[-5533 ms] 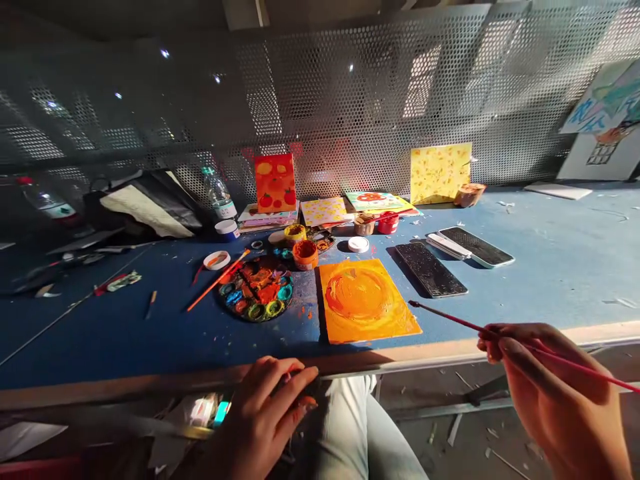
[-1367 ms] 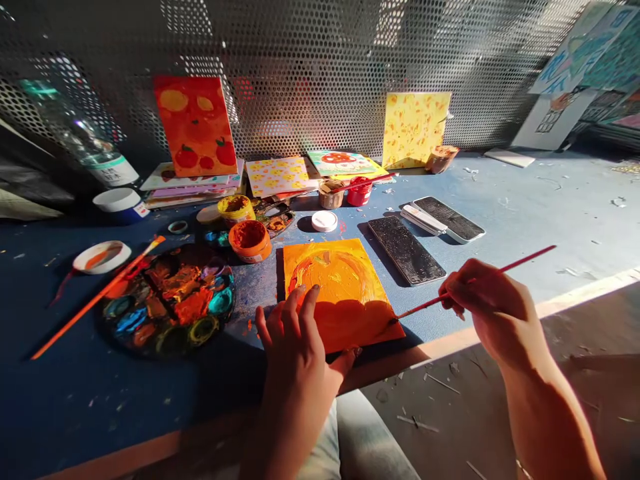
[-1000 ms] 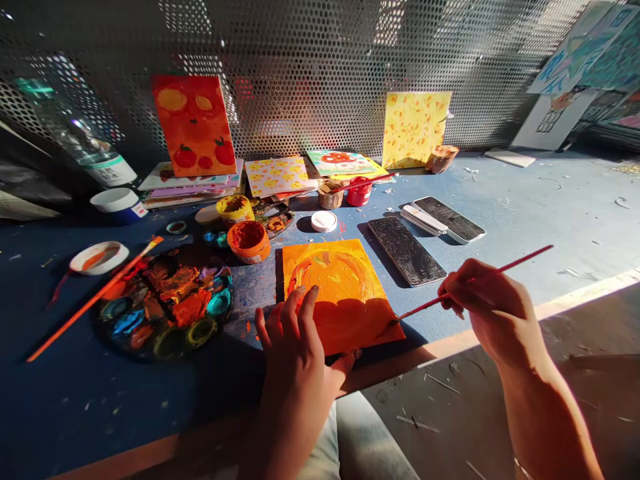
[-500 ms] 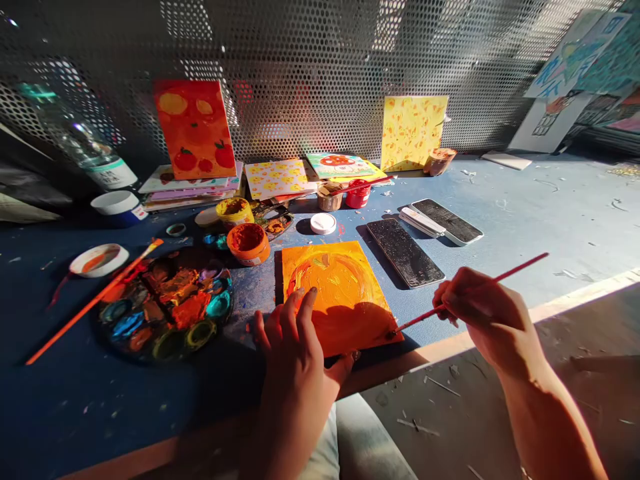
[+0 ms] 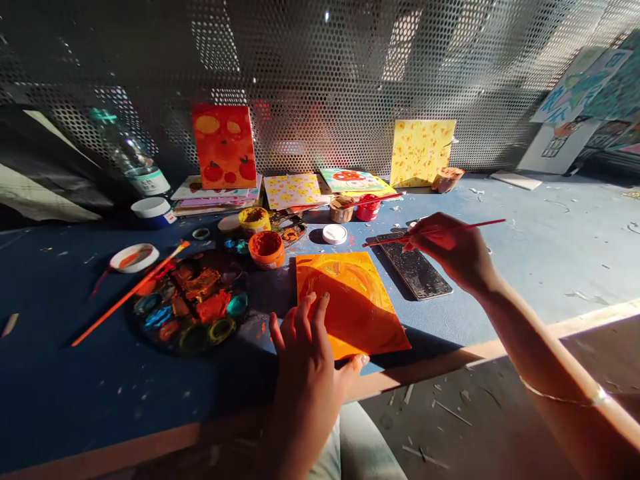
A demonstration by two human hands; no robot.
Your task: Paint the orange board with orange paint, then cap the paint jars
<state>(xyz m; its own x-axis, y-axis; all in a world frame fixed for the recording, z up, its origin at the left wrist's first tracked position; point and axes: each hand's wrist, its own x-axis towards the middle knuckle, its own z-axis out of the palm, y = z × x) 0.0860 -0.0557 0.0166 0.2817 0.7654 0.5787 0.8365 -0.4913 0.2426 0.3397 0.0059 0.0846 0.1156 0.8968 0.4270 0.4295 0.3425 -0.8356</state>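
Note:
A small orange painted canvas (image 5: 350,300) lies near the table's front edge, with a large round shape brushed on it. My left hand (image 5: 307,353) rests at its lower left, fingers spread over the surface and thumb against the bottom edge. In my right hand (image 5: 445,247) a thin red paintbrush (image 5: 483,224) is pinched. The brush tip hovers past the canvas's upper right corner, clear of the paint surface. Below that hand lies a dark, speckled phone (image 5: 420,273), partly covered by it. The hand's shadow falls across the canvas.
Left of the canvas are a round paint palette (image 5: 187,343), an orange-handled paintbrush (image 5: 125,298), an orange paint jar (image 5: 267,250) and a yellow paint jar (image 5: 254,220). A white lid (image 5: 335,234) sits above the canvas. Small paintings, including a red one (image 5: 225,148), stand behind.
My right hand has lifted the paintbrush off the canvas's lower right corner and moved it up and left, over the phone. My left hand stays on the canvas. The view has shifted slightly.

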